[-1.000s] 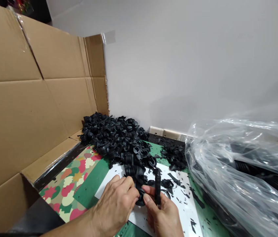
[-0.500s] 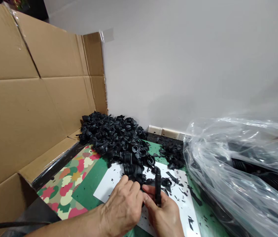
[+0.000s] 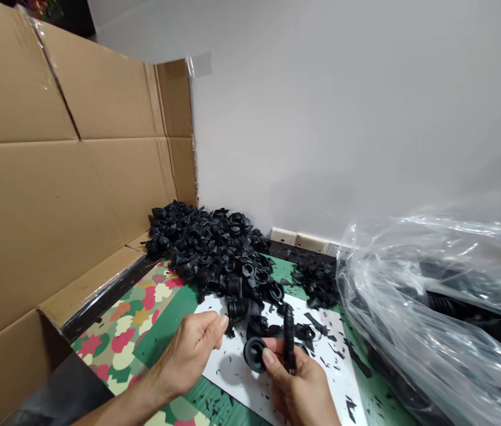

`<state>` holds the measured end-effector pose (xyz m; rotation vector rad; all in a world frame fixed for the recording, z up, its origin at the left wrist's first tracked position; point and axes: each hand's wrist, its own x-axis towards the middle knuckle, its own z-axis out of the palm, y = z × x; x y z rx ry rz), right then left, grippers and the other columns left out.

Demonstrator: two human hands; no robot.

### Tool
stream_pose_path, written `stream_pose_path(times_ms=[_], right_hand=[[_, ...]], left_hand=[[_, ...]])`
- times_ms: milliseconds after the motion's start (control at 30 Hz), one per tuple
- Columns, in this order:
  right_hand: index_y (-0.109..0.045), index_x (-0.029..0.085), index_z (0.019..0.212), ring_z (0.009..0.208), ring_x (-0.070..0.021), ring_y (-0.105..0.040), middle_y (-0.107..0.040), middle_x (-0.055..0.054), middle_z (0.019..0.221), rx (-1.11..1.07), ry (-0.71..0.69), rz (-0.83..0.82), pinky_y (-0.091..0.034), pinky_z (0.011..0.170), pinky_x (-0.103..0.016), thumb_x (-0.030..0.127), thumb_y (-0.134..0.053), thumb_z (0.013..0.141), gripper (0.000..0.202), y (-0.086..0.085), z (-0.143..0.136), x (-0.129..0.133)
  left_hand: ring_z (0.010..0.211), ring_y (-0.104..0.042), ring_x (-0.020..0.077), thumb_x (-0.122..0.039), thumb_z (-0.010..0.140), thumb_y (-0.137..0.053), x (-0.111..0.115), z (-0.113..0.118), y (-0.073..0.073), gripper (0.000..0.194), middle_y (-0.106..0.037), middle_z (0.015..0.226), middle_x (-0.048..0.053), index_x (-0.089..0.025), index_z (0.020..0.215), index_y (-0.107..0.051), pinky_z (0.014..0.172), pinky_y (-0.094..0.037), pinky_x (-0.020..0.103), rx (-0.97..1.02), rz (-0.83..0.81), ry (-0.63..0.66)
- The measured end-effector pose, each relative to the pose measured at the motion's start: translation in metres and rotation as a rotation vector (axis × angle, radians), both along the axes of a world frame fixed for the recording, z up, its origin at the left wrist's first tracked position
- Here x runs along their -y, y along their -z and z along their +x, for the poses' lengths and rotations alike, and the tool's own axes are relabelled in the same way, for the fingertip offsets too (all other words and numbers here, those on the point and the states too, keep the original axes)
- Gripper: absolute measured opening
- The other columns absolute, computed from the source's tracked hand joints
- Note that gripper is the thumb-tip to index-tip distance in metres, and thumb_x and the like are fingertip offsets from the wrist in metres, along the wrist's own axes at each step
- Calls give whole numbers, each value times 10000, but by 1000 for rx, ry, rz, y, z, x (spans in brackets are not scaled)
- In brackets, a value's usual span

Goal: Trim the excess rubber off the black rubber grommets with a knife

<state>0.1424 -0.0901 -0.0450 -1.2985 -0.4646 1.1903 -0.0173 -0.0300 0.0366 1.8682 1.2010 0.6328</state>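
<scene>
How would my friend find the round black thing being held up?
Find the white sheet in front of the big black pile. Over it, the right grip pinches a black flanged ring. Unlike the piled pieces, it's held up alone, its round opening facing us.

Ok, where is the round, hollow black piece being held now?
In the head view, the round black piece is pinched by the right hand, over the flat white sheet, to the right of the left hand.
</scene>
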Motion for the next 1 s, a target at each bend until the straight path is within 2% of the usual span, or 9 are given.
stream_pose_path(times_ms=[133,233,300,433,500,600,800,900,1000], right_hand=[[-713,142,768,326,-80,-375,-536,28,440,-32,-37,31,-277,360,-219,481,-815,533,425,-2,-2,2],[-711,146,761,335,-85,-390,-540,26,443,-48,-38,46,-288,366,-219,488,-820,529,428,-4,-3,3],[-710,151,754,347,-86,-402,-572,13,477,-63,-35,52,-289,368,-216,492,-826,515,432,-5,-5,3],[-711,152,742,355,-88,-415,-600,-3,511,-73,-43,54,-277,358,-210,506,-823,509,439,-7,-6,3],[-703,154,724,386,-117,-471,-611,-17,520,-53,-36,75,-308,368,-218,517,-816,509,437,-7,-8,2],[-693,158,707,443,-146,-532,-649,-45,584,-25,-27,105,-345,387,-228,536,-802,516,438,-7,-9,2],[-696,164,775,389,-123,-475,-615,-12,534,10,-34,54,-319,370,-227,497,-803,544,419,-6,-8,3],[-698,157,781,437,-151,-526,-627,-26,541,39,-51,58,-326,377,-227,507,-777,572,415,-8,-10,3],[-700,147,769,628,-216,-631,-702,-85,683,80,-40,108,-399,455,-240,504,-761,581,407,-8,-13,2]], left_hand=[[559,-439,107,-372,786,-589,6,-1,10,222,-512,642,-37,-164,847,-539,541,-364,230,197,-225,39],[616,-470,91,-253,666,-700,10,2,14,442,-597,949,37,-168,1077,-560,580,-399,229,325,-345,92],[620,-463,87,-223,636,-722,13,5,17,520,-599,974,47,-172,1132,-574,579,-399,225,372,-384,90],[568,-436,92,-217,641,-735,15,8,23,438,-519,618,-37,-140,1065,-659,551,-376,212,396,-419,66],[542,-427,87,-224,638,-745,16,9,24,380,-478,550,-54,-132,1003,-694,532,-363,201,411,-434,49],[537,-441,80,-249,633,-762,15,11,23,339,-520,576,-37,-137,949,-719,519,-362,189,459,-466,32],[612,-554,102,-286,652,-748,14,8,14,337,-607,907,31,-173,969,-740,561,-443,220,438,-449,54],[577,-557,115,-347,691,-712,15,5,11,392,-618,753,13,-144,1027,-697,562,-449,235,402,-438,36],[549,-529,113,-318,711,-702,17,6,12,325,-561,600,-36,-137,977,-655,547,-428,220,338,-301,-12]])
